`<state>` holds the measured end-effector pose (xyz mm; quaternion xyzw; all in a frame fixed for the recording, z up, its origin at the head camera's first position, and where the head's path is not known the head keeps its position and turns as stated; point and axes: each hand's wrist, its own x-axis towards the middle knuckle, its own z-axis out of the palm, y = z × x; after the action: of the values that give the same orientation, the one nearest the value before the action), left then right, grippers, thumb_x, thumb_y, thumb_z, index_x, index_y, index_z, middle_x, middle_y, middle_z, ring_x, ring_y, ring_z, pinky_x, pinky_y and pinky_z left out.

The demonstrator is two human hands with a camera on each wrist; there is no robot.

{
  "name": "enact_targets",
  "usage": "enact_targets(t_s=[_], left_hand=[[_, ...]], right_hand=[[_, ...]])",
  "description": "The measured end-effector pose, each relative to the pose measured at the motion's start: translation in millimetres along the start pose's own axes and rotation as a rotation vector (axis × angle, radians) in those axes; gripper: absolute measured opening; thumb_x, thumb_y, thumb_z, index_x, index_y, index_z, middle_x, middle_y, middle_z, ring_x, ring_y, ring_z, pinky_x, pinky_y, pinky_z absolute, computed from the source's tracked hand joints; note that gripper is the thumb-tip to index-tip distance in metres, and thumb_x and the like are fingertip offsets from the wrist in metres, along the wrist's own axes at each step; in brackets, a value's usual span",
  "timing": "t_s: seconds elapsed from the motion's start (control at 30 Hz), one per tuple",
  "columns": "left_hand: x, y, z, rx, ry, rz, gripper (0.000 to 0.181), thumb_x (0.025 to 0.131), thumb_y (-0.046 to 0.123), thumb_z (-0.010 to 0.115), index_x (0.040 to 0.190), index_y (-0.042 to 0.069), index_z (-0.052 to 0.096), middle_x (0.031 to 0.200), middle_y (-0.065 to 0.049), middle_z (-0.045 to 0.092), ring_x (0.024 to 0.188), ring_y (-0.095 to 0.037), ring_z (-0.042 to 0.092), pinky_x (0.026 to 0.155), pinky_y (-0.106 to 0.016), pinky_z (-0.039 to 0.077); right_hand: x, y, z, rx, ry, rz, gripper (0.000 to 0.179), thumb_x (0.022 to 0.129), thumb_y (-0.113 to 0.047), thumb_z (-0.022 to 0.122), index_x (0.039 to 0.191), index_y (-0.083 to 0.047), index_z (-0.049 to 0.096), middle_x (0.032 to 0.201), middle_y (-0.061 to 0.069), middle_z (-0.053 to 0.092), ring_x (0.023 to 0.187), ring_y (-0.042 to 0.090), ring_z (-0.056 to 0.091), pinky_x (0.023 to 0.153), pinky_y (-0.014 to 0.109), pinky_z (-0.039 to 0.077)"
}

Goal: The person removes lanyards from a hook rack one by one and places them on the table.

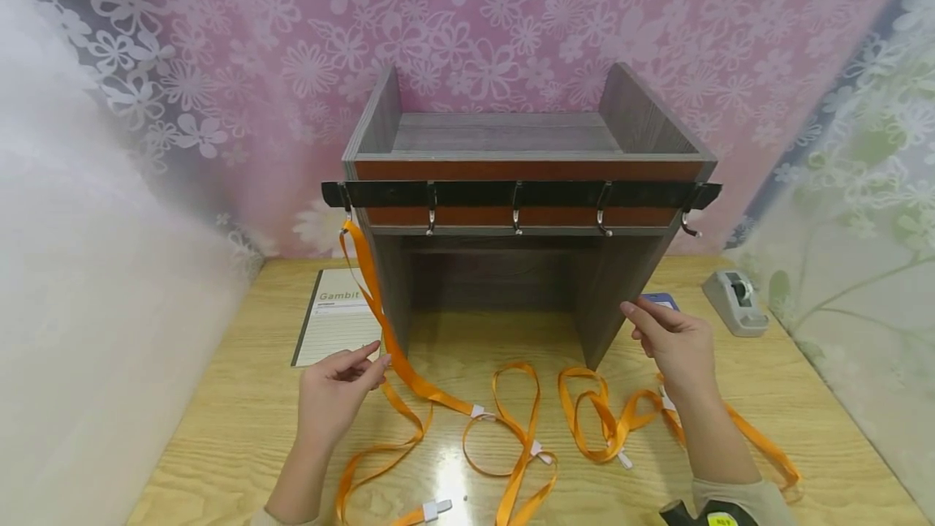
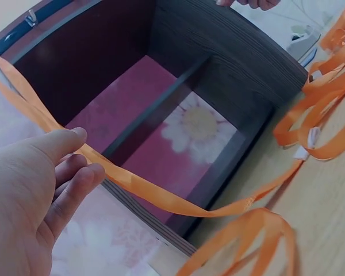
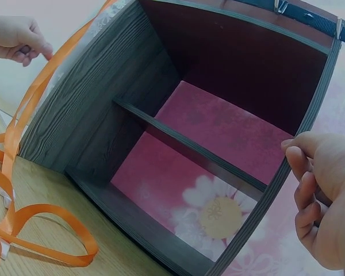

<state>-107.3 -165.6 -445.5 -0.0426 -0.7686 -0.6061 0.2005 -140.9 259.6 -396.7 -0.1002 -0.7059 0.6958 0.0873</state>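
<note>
An orange lanyard (image 1: 374, 291) hangs from the leftmost hook of a black hook rail (image 1: 475, 194) on a grey wooden shelf unit (image 1: 529, 157). Beside its strap is my left hand (image 1: 338, 392), thumb and fingers loosely bent and apart; the fingertips overlap the strap (image 2: 146, 190) in the left wrist view. My right hand (image 1: 675, 343) is at the front edge of the unit's right side panel (image 1: 621, 291), with nothing in its half-bent fingers. The right wrist view shows that hand's index fingertip right at the panel edge (image 3: 276, 190).
More orange lanyards (image 1: 522, 461) with white clips lie across the wooden table (image 1: 219, 428), some (image 1: 606, 428) before the right panel. A lined notepad (image 1: 339, 319) lies left of the unit. A tape dispenser (image 1: 734, 303) and a blue card (image 1: 661, 301) sit at right.
</note>
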Motion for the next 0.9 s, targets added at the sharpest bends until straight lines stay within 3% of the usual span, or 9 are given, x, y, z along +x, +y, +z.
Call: enact_targets(t_s=[0.37,0.6,0.73,0.9], left_hand=[[19.6,8.5,10.7,-0.036,0.005,0.025,0.021,0.079,0.01,0.085,0.098,0.005,0.08,0.072,-0.011,0.073,0.057,-0.015,0.07,0.055,-0.023,0.057],[26.4,13.1,16.9,-0.029,0.034,0.022,0.02,0.081,0.013,0.084,0.095,0.0,0.08,0.072,-0.015,0.074,0.056,-0.006,0.069,0.056,-0.022,0.057],[31.2,16.2,16.7,-0.073,0.049,0.019,0.017,0.082,0.009,0.083,0.094,-0.003,0.079,0.073,-0.02,0.073,0.056,-0.011,0.07,0.056,-0.023,0.058],[37.6,20.5,13.0,-0.116,0.081,-0.049,0.018,0.081,0.01,0.084,0.093,-0.003,0.079,0.069,-0.006,0.074,0.056,-0.012,0.07,0.056,-0.025,0.058]], right_hand=[[1.5,3,-1,0.011,0.0,-0.018,0.019,0.086,-0.024,0.08,0.105,-0.018,0.079,0.068,-0.008,0.07,0.057,0.006,0.054,0.05,0.017,0.042],[1.7,3,0,0.036,0.013,-0.021,0.016,0.086,-0.022,0.08,0.102,-0.019,0.08,0.069,-0.008,0.07,0.057,0.005,0.055,0.049,0.016,0.042],[1.8,3,1,0.053,0.022,-0.021,0.017,0.086,-0.02,0.08,0.103,-0.017,0.08,0.071,-0.008,0.071,0.056,0.004,0.056,0.048,0.015,0.042],[1.0,3,2,0.042,0.027,-0.014,0.016,0.086,-0.021,0.08,0.102,-0.018,0.08,0.072,-0.008,0.072,0.057,0.004,0.056,0.049,0.015,0.043]])
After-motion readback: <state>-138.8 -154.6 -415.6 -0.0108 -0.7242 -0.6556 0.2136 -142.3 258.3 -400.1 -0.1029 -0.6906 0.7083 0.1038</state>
